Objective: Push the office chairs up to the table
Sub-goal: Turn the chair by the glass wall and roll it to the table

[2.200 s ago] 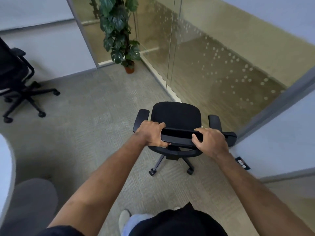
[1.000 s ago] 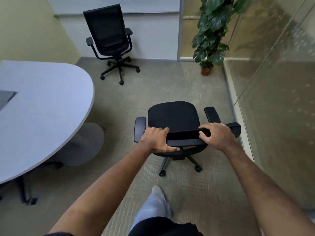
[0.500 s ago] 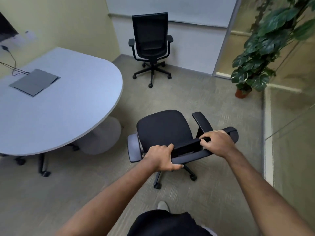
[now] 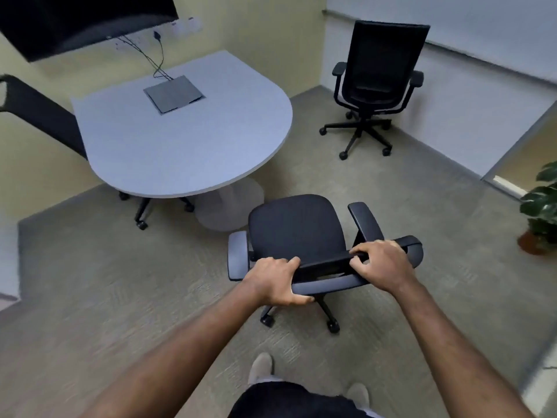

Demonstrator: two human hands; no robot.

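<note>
Left hand (image 4: 272, 280) and right hand (image 4: 381, 265): both closed on backrest top of chair (image 4: 297, 227). Chair near table (image 4: 180, 131), short of its rounded edge. Step: wheeling in. Next, likely: push forward-left, seat under the edge.

Cut off at nine o'clock: a chair back (image 4: 39, 113), base half hidden under the table (image 4: 180, 146). At three o'clock, plant (image 4: 541, 206) cropped by the edge.

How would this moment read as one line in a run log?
stage: pushing chair toward table | left hand: gripping backrest top | right hand: gripping backrest top | chair: short of table | second chair: by far wall
</note>
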